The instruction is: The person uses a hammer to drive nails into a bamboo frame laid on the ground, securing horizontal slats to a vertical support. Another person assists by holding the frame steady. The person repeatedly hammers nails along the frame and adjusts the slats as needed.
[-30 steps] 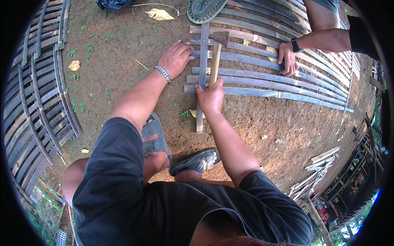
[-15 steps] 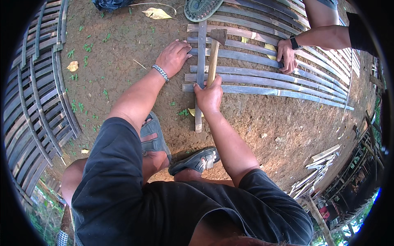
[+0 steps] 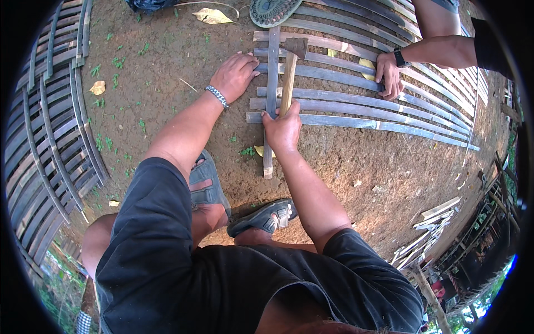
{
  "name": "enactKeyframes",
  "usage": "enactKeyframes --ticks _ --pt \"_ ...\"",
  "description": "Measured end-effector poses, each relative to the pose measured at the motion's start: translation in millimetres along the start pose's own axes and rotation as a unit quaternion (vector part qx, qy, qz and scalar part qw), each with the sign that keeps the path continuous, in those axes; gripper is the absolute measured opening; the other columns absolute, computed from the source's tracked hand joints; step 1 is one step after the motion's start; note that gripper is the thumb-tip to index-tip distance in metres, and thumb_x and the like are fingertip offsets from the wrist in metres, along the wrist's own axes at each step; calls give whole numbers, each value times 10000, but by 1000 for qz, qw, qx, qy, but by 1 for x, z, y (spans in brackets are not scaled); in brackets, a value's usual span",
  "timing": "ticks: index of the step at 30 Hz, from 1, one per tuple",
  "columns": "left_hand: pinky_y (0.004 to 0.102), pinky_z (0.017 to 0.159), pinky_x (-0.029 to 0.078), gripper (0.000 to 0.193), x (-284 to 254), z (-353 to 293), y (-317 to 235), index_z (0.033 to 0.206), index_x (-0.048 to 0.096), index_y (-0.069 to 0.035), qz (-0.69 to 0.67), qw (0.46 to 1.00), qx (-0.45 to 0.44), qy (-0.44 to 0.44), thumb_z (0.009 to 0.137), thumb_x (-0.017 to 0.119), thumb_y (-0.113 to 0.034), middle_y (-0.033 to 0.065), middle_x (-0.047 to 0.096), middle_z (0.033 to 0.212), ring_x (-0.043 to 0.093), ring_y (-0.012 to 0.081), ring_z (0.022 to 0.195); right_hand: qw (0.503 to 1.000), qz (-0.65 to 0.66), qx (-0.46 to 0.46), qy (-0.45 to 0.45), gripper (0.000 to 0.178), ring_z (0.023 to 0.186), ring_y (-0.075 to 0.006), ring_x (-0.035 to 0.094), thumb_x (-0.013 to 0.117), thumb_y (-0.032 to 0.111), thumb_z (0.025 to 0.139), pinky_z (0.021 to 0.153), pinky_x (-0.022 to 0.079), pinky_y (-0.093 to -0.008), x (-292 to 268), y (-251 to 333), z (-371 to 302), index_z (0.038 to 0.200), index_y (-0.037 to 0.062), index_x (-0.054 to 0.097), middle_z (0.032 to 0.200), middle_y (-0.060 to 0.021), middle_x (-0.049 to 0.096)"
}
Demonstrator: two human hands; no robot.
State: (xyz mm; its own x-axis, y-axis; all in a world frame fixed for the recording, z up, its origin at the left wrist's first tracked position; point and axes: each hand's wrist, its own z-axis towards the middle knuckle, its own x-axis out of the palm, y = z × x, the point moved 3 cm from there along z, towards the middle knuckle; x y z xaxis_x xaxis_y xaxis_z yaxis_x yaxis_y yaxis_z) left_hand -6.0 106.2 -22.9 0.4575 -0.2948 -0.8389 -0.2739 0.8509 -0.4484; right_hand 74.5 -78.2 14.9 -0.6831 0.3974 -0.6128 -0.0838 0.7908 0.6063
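My right hand is closed round the wooden handle of a hatchet, whose dark metal head points away from me. Its thumb lies against a flat crosspiece of bamboo, which runs away from me across the near ends of several long slats. My left hand rests low at the left, its fingers closed on the end of a bamboo slat; the fingertips are partly hidden. A co-worker's hand with a black watch presses on the slats farther right.
A sandal with a patterned footbed sits on the crosspiece's far end. Slatted bamboo panels lie along the left. Wood offcuts are heaped at the lower right. My sandalled feet stand close behind the crosspiece.
Almost nothing differs. The whole view has shifted very slightly; both my hands and the co-worker's hand keep their places.
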Motion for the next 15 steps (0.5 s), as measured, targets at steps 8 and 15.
enactKeyframes --ticks 8,15 --pt "439 1084 491 309 0 -1 4 1140 699 -47 -1 1000 3 -10 851 747 -148 98 669 1193 642 298 1126 1000 -3 7 -4 636 943 -388 694 854 160 755 840 539 -482 -2 2 -2 1267 59 491 982 -151 700" --pt "493 1149 405 338 -10 4 -4 1143 722 -85 9 999 -51 17 840 775 -226 79 652 1261 589 273 1240 1000 13 -18 -18 589 798 -337 697 912 206 715 749 552 -450 -5 -2 2 1090 38 490 887 -123 696"
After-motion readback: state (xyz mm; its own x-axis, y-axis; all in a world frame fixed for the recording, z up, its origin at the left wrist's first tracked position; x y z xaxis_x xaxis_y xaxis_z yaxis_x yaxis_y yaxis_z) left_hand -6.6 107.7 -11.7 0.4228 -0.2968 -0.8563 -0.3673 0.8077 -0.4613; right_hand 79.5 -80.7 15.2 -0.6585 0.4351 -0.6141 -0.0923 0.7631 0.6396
